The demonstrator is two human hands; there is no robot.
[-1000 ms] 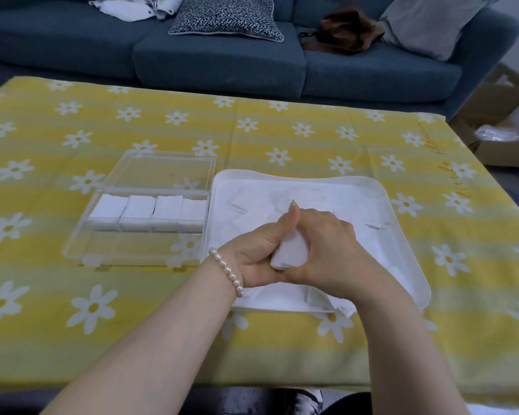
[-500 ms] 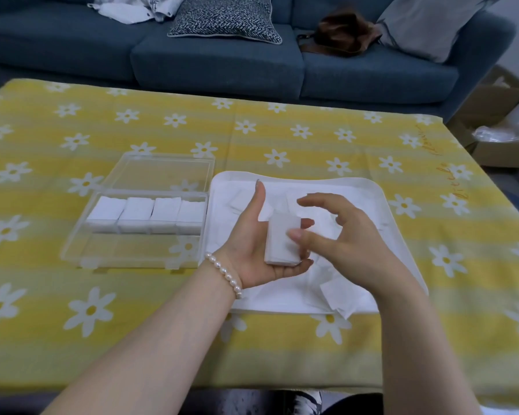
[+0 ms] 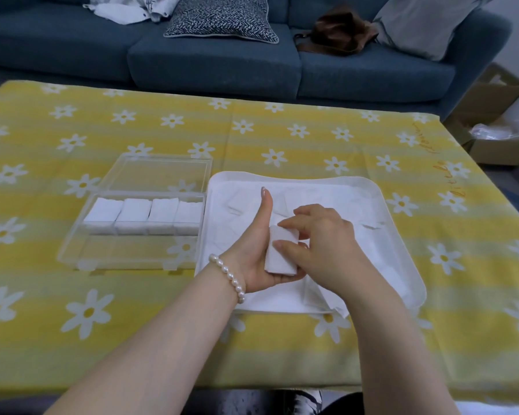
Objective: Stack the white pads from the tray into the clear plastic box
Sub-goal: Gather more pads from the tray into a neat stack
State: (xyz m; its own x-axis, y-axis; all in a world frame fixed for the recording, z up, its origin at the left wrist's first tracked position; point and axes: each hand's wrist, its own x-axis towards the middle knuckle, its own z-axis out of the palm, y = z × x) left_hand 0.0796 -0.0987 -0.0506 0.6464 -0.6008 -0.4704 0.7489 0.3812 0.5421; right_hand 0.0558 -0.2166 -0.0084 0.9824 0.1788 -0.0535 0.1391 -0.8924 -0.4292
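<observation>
Over the near part of the white tray (image 3: pixel 384 205), my left hand (image 3: pixel 253 253) cradles a small stack of white pads (image 3: pixel 280 253) in its palm, thumb pointing up. My right hand (image 3: pixel 321 241) pinches that stack from the right, thumb and fingertips on its top edge. Loose white pads (image 3: pixel 318 196) lie scattered flat in the tray. Left of the tray sits the clear plastic box (image 3: pixel 123 253), with a row of several pad stacks (image 3: pixel 144 214) standing across its middle. Its clear lid (image 3: pixel 159 172) lies open behind it.
Everything rests on a table with a yellow daisy-print cloth (image 3: pixel 282 139). A blue sofa (image 3: pixel 216 64) with cushions and a brown bag (image 3: pixel 336 34) runs along the far edge. A cardboard box (image 3: pixel 498 139) stands on the floor at the right.
A second ago both hands squeezed the stack together. They then opened apart, and now my right hand has come back onto the stack held in my left palm.
</observation>
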